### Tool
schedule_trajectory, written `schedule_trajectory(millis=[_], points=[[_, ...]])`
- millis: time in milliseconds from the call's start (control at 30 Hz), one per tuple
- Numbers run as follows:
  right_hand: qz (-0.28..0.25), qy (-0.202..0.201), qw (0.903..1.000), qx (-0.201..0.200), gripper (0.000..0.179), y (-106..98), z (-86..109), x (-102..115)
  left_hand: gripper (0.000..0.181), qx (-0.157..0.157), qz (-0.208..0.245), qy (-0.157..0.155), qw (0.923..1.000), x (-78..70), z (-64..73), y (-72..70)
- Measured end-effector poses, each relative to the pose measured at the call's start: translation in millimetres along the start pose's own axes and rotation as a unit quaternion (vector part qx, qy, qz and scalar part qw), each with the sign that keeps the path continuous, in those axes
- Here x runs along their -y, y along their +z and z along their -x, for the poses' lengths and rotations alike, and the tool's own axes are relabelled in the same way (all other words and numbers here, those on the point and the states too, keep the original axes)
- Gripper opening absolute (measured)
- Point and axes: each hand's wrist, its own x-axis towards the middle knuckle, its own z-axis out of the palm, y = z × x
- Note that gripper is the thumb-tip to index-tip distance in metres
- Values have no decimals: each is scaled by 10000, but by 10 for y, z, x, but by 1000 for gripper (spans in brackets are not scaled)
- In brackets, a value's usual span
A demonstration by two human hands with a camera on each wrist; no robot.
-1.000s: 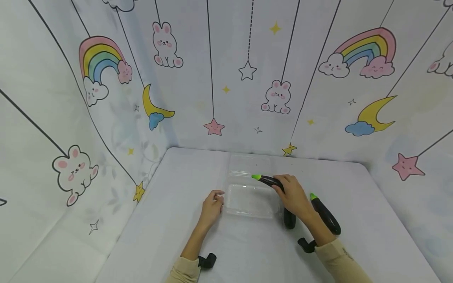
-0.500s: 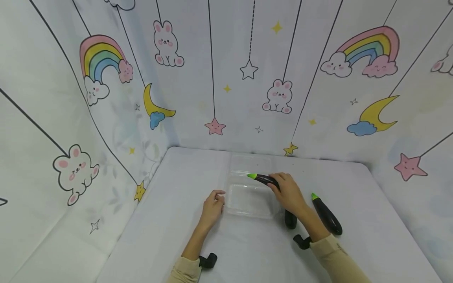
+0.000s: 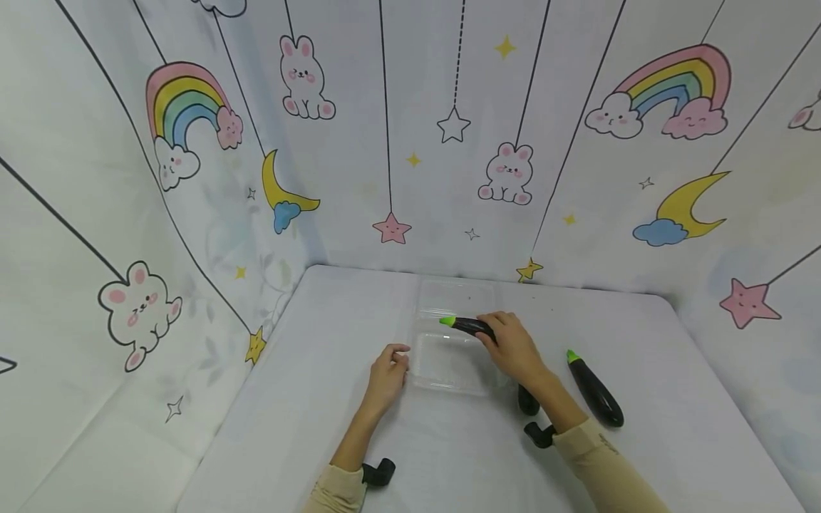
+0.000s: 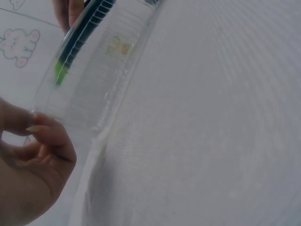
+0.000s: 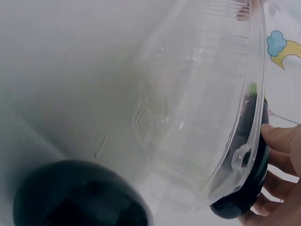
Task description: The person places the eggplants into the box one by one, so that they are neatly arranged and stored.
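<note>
Over a clear plastic box (image 3: pixel 442 386), my right hand (image 3: pixel 515 350) holds a dark eggplant (image 3: pixel 472 326) with its green stem end pointing left. The right wrist view shows this eggplant (image 5: pixel 254 174) by the box's upper rim, fingers along its far side. My left hand (image 3: pixel 387 375) is at the box's left side. Its thumb and forefinger pinch the rim (image 4: pixel 41 96) in the left wrist view. A second eggplant (image 3: pixel 529 402) lies right of the box, partly hidden by the right arm. Farther right lies a third eggplant (image 3: pixel 595 390), green tip away from me.
A clear lid-like panel (image 3: pixel 457 296) extends behind the box, apparently joined to it. The white table (image 3: pixel 333 320) ends at a patterned cloth wall (image 3: pixel 346 142) at back and sides. A black wrist mount (image 3: pixel 380 472) sits on each wrist.
My right hand has carried the eggplant a little to the left, farther over the box. The left hand stays at the box's left rim. The head view has shifted slightly.
</note>
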Motion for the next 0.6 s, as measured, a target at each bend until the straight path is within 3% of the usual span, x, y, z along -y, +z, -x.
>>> schedule_trajectory(millis=[600], points=[[-29, -86, 9997, 208, 37, 148, -76, 119, 28, -28, 33, -21, 10000, -8, -2, 1]])
